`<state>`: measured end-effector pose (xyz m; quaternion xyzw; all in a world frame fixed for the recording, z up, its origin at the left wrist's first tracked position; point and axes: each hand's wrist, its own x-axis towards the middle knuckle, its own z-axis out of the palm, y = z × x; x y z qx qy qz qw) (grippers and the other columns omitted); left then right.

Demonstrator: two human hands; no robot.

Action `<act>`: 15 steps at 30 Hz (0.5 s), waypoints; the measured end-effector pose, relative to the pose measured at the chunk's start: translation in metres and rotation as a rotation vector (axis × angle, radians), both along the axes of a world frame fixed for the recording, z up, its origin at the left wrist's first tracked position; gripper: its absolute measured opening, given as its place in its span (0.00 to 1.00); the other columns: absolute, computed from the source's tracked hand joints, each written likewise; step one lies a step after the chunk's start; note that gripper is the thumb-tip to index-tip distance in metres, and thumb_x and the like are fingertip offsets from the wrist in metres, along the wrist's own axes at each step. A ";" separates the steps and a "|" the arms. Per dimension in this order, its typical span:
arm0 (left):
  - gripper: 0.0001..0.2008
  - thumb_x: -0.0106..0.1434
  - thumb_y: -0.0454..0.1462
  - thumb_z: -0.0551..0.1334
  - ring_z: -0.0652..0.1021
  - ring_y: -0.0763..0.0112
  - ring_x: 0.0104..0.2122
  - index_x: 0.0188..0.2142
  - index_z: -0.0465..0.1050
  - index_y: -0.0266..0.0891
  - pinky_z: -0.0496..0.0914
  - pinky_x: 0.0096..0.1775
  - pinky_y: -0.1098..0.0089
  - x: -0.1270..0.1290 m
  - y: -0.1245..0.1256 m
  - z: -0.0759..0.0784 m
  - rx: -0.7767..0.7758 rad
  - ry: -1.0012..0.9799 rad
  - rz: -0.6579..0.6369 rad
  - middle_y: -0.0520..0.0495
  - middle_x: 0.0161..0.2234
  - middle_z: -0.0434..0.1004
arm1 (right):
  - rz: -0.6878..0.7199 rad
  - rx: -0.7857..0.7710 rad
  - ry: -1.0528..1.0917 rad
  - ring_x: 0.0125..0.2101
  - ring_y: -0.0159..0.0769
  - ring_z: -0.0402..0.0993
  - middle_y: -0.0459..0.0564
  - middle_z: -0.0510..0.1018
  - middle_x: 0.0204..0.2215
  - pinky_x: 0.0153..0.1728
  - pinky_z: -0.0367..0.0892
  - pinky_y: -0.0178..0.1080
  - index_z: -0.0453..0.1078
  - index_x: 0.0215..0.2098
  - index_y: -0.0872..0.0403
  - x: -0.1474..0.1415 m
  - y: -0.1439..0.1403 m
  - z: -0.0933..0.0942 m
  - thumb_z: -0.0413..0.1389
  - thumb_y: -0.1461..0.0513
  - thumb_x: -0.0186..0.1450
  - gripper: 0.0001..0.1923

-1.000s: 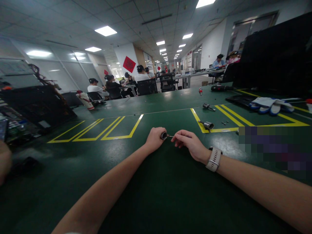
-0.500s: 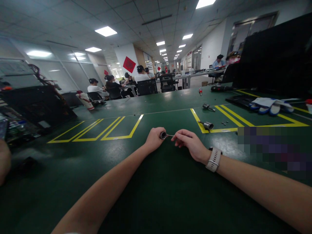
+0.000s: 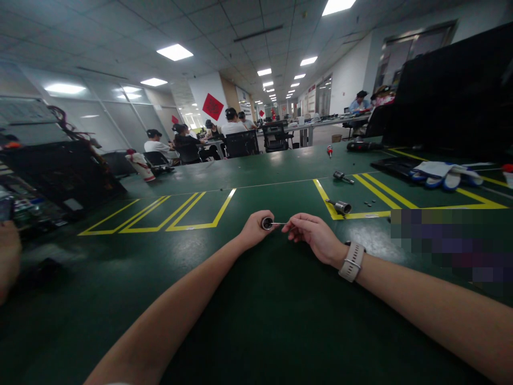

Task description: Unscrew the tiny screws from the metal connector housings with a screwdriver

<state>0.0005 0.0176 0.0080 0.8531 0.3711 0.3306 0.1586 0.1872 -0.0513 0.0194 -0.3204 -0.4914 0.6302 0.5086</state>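
Note:
My left hand (image 3: 252,230) grips a small round metal part (image 3: 266,223) with its open end facing right, resting on the green table (image 3: 248,315). My right hand (image 3: 315,235), with a watch on the wrist, pinches a thin metal pin (image 3: 278,223) whose tip points into the part's opening. Both hands sit close together in the middle of the table.
Two more metal parts (image 3: 340,206) (image 3: 343,176) lie to the right near yellow floor-tape lines (image 3: 200,211). White-and-blue gloves (image 3: 443,172) and a dark monitor (image 3: 452,91) are far right. Dark equipment (image 3: 60,171) stands left. Seated people (image 3: 232,125) work at distant tables.
The hands have barely moved; the round part has shifted slightly left and the thin pin shows a little more between the hands.

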 end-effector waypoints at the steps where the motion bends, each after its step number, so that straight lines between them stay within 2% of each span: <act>1: 0.10 0.55 0.38 0.61 0.65 0.77 0.23 0.23 0.63 0.37 0.60 0.27 0.74 0.000 0.000 0.000 0.008 0.006 0.003 0.55 0.22 0.63 | -0.005 0.003 0.000 0.27 0.32 0.67 0.48 0.76 0.29 0.30 0.59 0.38 0.70 0.27 0.54 0.000 0.000 0.000 0.55 0.58 0.59 0.08; 9: 0.07 0.56 0.35 0.59 0.66 0.74 0.24 0.23 0.64 0.37 0.59 0.31 0.71 0.003 -0.001 0.003 0.159 0.220 0.139 0.54 0.22 0.65 | -0.059 0.048 -0.101 0.25 0.32 0.68 0.47 0.74 0.26 0.29 0.59 0.38 0.69 0.26 0.55 -0.003 0.000 -0.005 0.54 0.59 0.58 0.08; 12: 0.09 0.56 0.37 0.59 0.66 0.74 0.24 0.23 0.64 0.37 0.59 0.30 0.72 0.002 -0.002 0.003 0.135 0.155 0.133 0.54 0.22 0.65 | -0.024 0.037 -0.078 0.26 0.32 0.68 0.47 0.75 0.27 0.30 0.59 0.38 0.69 0.27 0.55 -0.002 0.001 -0.005 0.54 0.59 0.59 0.08; 15: 0.10 0.56 0.38 0.60 0.65 0.76 0.23 0.23 0.62 0.37 0.59 0.28 0.73 0.001 -0.001 0.002 0.088 0.063 0.049 0.55 0.22 0.63 | -0.002 0.021 -0.046 0.26 0.32 0.68 0.47 0.75 0.26 0.30 0.59 0.38 0.70 0.26 0.55 0.000 0.001 -0.004 0.53 0.60 0.59 0.08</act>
